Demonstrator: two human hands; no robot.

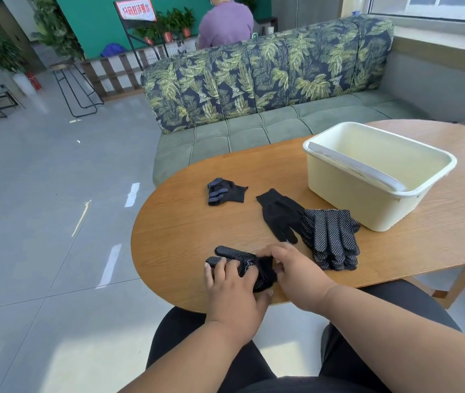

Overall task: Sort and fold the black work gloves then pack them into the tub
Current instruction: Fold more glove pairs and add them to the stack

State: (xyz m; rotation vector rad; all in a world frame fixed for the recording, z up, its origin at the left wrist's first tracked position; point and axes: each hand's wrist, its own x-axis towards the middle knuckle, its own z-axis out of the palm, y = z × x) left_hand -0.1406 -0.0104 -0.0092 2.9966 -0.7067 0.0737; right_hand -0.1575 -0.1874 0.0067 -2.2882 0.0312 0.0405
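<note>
Black dotted glove is right at the near edge of the wooden table, and you've got both hands on it. Your left hand lies flat across its fingers, pressing them down with straight fingers, so that grip is open. Your right hand has its fingers curled into the cuff end, pinching the fabric there. Just to the right sits a stack of dotted gloves, fingers pointing toward you, with a plain black glove lying beside it on the left and touching it. Further back on the left there's a folded glove on its own, well apart from the rest. The cream tub sits at the back right of the table, near the stack, and no gloves show inside it. Behind the table is a leaf-print sofa.
</note>
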